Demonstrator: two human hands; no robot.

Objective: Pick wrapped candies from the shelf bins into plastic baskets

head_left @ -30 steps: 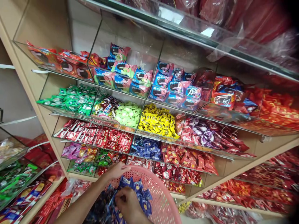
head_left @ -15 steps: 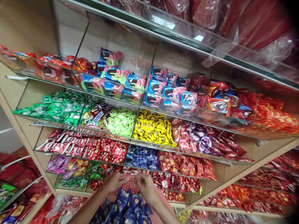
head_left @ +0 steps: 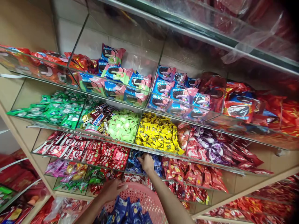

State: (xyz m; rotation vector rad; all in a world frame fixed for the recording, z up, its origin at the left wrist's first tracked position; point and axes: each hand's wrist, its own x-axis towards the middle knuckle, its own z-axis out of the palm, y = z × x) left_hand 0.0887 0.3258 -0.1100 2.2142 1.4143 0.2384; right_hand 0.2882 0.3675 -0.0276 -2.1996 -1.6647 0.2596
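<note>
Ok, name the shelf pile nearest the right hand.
The dark blue pile, flanked by red packets: only this shelf pile has the right hand at it.

The bare right hand (head_left: 147, 163) has its fingertips lost among shiny dark-blue candy packets (head_left: 134, 163); whether it pinches one, I can't see. The bare left hand (head_left: 112, 189) is blurry by the pink perforated plastic basket (head_left: 147, 196), whose near side is cut off below. Print on the small yellow packets (head_left: 158, 132) is illegible; dark-red plastic-wrapped goods (head_left: 230, 23) overhead smear together.
</note>
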